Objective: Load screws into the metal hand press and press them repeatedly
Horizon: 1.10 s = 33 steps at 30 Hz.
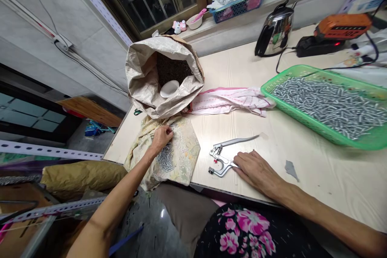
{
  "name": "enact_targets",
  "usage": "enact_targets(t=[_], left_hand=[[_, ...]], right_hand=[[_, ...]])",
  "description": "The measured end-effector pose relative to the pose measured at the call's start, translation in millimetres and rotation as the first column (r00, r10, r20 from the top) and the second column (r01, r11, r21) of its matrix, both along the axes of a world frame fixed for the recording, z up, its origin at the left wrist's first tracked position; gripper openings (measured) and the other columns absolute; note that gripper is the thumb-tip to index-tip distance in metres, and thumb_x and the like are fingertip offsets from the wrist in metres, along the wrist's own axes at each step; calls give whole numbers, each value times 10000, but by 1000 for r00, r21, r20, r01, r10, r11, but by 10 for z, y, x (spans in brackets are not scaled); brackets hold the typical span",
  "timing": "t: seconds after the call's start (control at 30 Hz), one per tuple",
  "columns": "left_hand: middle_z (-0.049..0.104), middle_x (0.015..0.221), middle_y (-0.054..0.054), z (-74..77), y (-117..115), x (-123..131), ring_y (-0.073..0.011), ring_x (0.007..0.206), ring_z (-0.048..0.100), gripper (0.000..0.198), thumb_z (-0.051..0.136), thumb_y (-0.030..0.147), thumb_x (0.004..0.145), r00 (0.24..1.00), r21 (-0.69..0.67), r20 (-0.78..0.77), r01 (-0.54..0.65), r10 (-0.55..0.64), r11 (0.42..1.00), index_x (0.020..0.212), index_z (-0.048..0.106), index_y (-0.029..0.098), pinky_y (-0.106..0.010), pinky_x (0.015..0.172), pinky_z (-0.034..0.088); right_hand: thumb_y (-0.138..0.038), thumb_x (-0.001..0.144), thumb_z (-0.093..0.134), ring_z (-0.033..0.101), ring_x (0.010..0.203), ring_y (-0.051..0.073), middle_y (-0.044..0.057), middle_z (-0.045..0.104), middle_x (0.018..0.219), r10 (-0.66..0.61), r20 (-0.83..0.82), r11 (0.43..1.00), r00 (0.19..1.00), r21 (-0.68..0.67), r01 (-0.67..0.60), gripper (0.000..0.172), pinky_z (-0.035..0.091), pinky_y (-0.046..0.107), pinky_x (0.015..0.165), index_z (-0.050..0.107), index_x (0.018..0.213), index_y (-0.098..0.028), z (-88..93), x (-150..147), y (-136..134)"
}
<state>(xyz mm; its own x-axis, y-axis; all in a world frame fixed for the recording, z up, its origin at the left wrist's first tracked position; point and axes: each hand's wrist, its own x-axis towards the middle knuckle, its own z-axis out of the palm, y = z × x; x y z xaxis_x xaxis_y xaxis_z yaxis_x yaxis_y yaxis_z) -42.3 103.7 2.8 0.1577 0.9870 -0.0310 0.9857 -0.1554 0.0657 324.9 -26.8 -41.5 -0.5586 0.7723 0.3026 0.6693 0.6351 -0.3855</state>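
Silver metal pliers (pixel 227 163) lie on the pale surface (pixel 229 123), handles splayed, with a curved C-shaped head, a dark spring (pixel 219 150) and a red spot (pixel 215 161). The right grip (pixel 255 171) is curled round the lower handle. Fingers bunched, the left grip (pixel 162 135) sits over slim, shiny metal pins (pixel 165 159) on a floral cloth (pixel 186 151); whether it pinches one, I cannot tell.

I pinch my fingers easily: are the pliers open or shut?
Open: the pliers have handles spread apart, the right hand on the lower.
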Motion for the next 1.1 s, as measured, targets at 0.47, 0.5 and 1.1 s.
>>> enact_targets(t=[0.47,0.5,1.1], left_hand=[[662,895,-118,45,-43,107,-247,938,591,241,507,250,906,990,-25,-140,9,-12,1000,841,712,144,-337,846,450],[664,903,-122,40,-22,125,-253,945,590,225,517,239,896,989,-18,-150,-6,3,1000,840,712,143,-337,838,451],[663,923,-135,112,114,458,-255,978,571,232,438,117,840,990,-28,-138,35,-38,999,772,660,129,-332,855,441]], right_hand=[[-159,930,417,498,696,173,33,546,800,-21,-5,997,1000,73,21,133,316,324,694,472,818,-204,-56,-6,-19],[-159,931,417,496,696,173,33,543,797,-22,-3,997,1000,78,22,134,314,324,694,472,817,-203,-59,-7,-19],[-117,893,449,467,710,167,22,536,803,9,-24,998,1000,64,-8,99,290,317,695,473,834,-193,-86,-7,17]])
